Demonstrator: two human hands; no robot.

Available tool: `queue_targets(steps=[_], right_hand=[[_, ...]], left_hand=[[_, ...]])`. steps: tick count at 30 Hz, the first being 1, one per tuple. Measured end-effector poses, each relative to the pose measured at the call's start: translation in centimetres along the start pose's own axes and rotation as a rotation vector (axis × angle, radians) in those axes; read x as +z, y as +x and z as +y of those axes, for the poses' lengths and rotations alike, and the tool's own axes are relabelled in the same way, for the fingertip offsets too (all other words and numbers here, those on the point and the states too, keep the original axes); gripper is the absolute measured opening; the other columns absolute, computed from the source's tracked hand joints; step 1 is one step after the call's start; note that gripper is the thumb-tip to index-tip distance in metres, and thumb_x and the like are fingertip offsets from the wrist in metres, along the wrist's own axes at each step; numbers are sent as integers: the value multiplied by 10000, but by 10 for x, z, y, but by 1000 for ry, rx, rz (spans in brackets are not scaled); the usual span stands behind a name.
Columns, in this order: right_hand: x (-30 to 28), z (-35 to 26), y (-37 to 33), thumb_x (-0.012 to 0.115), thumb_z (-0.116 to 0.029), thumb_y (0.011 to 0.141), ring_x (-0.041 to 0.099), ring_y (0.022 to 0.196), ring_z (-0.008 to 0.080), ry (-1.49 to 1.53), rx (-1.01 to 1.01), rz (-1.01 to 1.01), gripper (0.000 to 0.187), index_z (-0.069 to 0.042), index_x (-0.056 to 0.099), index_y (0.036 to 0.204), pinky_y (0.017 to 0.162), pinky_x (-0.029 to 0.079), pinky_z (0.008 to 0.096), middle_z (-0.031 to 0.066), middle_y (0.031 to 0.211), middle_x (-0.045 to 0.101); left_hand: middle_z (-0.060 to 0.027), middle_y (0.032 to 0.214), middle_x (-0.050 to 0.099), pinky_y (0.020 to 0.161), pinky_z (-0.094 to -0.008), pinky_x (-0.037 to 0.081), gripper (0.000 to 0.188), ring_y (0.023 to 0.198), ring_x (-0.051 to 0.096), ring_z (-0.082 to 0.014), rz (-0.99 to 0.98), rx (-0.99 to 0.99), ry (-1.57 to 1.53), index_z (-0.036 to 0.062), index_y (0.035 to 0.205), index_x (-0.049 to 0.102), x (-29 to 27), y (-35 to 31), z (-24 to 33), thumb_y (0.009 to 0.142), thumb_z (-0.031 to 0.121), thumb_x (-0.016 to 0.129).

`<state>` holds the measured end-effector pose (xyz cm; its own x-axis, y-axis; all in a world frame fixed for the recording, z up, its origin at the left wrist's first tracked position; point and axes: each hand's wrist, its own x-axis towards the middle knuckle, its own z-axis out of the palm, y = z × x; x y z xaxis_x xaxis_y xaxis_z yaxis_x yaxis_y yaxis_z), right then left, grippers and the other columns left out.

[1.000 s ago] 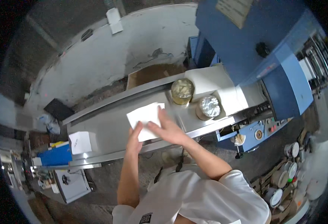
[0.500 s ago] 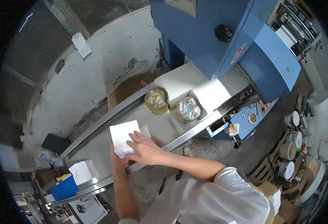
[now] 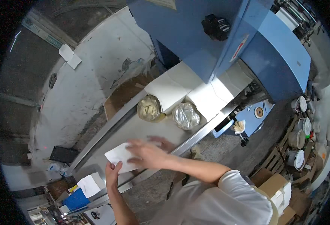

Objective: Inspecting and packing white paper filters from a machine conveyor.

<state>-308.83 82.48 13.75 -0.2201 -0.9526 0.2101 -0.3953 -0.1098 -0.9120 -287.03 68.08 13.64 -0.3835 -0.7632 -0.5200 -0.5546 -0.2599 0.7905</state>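
Observation:
A small stack or folded piece of white paper (image 3: 117, 153) is tilted above the metal-edged bench. My left hand (image 3: 113, 173) grips its lower corner, with the thumb on top and the other fingers mostly hidden beneath. Across the right part of the paper lies my right hand (image 3: 144, 153), blurred by motion, its fingers stretched out and apart. Whether they press on the paper I cannot tell. Farther along the bench stand a round gold-coloured tin (image 3: 150, 108) and a round container with a shiny, crinkled top (image 3: 186, 116).
White paper stacks (image 3: 168, 84) lie behind the tins, beneath a blue machine (image 3: 187, 37) with a black knob (image 3: 215, 27). Raised metal rails (image 3: 206, 129) edge the bench. More white paper (image 3: 89, 185) rests by a blue object (image 3: 76, 200). Several buckets (image 3: 296, 159) stand at right.
My right hand has shifted slightly right across the paper and is now blurred. The paper tilts more, and my left thumb now shows on top of it. The whole view has shifted.

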Motion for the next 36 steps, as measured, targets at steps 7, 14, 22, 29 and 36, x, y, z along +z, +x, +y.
queue_targets(steps=[7, 14, 22, 29, 36], right_hand=[[-67, 26, 45, 771, -283, 699, 329, 1300, 463, -614, 61, 275, 656, 21, 540, 1233, 1093, 257, 539, 298, 1353, 397], [-64, 33, 53, 780, -273, 673, 345, 1284, 465, -716, 97, 351, 678, 19, 534, 1234, 1075, 277, 539, 311, 1350, 398], [-59, 34, 69, 680, -230, 683, 447, 1160, 375, -1020, 142, 337, 535, -10, 575, 1159, 994, 367, 453, 251, 1218, 502], [-20, 37, 20, 555, -203, 819, 360, 1303, 308, -884, 88, 192, 443, -81, 561, 1245, 939, 378, 603, 146, 1365, 428], [-38, 21, -9, 555, -258, 846, 319, 1328, 286, -822, 52, 163, 458, -146, 546, 1290, 923, 391, 550, 99, 1382, 422]], left_hand=[[-37, 969, 624, 810, -253, 459, 471, 862, 580, -121, -13, 43, -139, 1, 1216, 512, -29, 10, -26, 821, 132, 734], [-32, 913, 626, 744, -224, 460, 487, 807, 566, -78, 378, 527, 102, -16, 1347, 440, -14, -16, 57, 906, 77, 625], [-68, 892, 676, 704, -210, 455, 498, 788, 594, -87, 4, 442, 0, -16, 1347, 437, 89, 26, 147, 916, 133, 637], [-159, 954, 679, 777, -284, 498, 723, 880, 652, -195, -158, 556, 629, -91, 1349, 398, 185, 76, 189, 900, 428, 626], [-315, 1217, 569, 893, -368, 478, 931, 1082, 614, -364, -205, 375, 532, -112, 1338, 394, 266, 100, 220, 791, 594, 658]])
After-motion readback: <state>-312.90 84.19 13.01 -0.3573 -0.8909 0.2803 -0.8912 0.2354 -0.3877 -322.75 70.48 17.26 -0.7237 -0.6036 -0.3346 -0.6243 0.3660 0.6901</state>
